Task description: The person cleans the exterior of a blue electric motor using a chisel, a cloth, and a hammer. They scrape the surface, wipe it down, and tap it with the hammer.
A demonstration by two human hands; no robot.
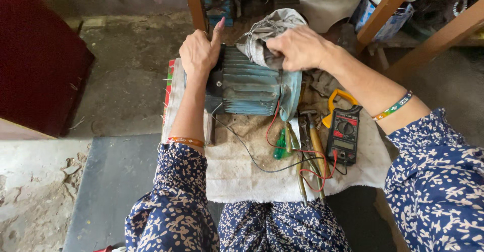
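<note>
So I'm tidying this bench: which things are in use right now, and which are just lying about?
In use:
- left hand steadying the blue motor
- right hand pressing the grey rag on it

Lying about:
- clamp meter with leads
- green screwdriver
- hammer
- white towel underneath

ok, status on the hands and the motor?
Left hand braced on the motor end. Right hand presses a grey rag on its top. Meter, pliers and screwdriver lie beside, clear of both hands.
</note>
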